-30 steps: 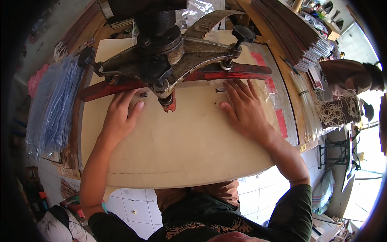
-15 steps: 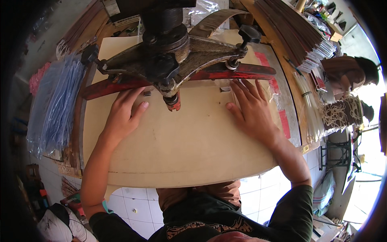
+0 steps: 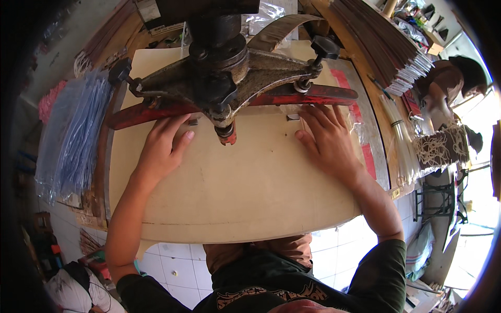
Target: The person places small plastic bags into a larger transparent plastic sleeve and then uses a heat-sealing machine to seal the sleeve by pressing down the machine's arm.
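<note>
A large cream sheet (image 3: pixel 235 182) covers the board in front of me, its near edge reaching to my waist. Flat on its left part lies my left hand (image 3: pixel 164 148), fingers stretched out and thumb apart, beside a small dark piece (image 3: pixel 193 122). On the right part rests my right hand (image 3: pixel 331 141), its fingers spread and holding nothing. Another small dark piece (image 3: pixel 293 117) is left of its fingertips. Just over both hands runs a red bar (image 3: pixel 308 94) under a worn metal press head (image 3: pixel 261 73) with black knobs. The bar partly hides my fingertips.
Clear bluish plastic strips (image 3: pixel 73 135) hang at the left edge. To the right lie a bundle of pale tubes (image 3: pixel 399 138), brown strips (image 3: pixel 376 47) and a bunch of cords (image 3: pixel 443 143). A person (image 3: pixel 449 81) is at the far right. White tiles (image 3: pixel 177 266) show below.
The view has shifted slightly, while both my hands stay flat on the sheet under the bar. The person at the far right has moved a little.
</note>
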A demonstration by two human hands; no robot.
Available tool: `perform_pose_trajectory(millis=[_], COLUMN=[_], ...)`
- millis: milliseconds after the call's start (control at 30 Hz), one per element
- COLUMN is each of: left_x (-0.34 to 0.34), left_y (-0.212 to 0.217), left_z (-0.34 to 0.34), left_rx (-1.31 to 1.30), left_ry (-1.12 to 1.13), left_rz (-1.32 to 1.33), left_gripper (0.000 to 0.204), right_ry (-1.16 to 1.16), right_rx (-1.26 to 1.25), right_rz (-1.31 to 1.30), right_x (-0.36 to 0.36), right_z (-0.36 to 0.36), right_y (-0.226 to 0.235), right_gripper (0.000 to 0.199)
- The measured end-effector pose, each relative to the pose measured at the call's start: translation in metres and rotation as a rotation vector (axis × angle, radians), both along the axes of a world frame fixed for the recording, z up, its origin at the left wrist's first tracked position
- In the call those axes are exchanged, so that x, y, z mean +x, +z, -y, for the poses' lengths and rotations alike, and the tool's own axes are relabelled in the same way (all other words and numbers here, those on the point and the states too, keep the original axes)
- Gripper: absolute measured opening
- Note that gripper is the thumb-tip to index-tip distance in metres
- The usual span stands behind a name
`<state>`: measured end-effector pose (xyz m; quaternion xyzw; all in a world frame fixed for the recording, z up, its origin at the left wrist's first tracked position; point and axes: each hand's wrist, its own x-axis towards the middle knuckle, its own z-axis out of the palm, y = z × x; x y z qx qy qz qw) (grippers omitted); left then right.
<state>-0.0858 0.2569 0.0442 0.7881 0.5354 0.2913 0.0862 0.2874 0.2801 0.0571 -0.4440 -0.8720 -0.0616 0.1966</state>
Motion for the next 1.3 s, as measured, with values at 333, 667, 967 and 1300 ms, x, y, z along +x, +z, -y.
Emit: perform_pose_trajectory(millis=[333, 667, 967, 1300], left_x=[0.002, -0.001, -0.008, -0.008], left_y=[0.003, 0.003, -0.004, -0.002], left_z=[0.002, 0.007, 0.01, 0.011], left_rx=[-0.047, -0.085, -0.082, 0.004], left_ry=[-0.011, 0.011, -0.001, -0.057], left_rz=[-0.021, -0.08, -0.106, -0.113], left_gripper=[0.038, 0.041, 0.044, 0.047], right_ry=[0.018, 0.023, 0.008, 0.021], right_rx=[-0.017, -0.051, -0.079, -0.103], right_rz=[-0.024, -0.053, -0.025, -0.023], right_x=[-0.002, -0.003, -0.004, -0.008], right_z=[0.001, 0.001, 0.003, 0.004], right_y=[0.0, 0.0, -0.004, 0.0], right_gripper=[0.046, 0.046, 0.048, 0.048])
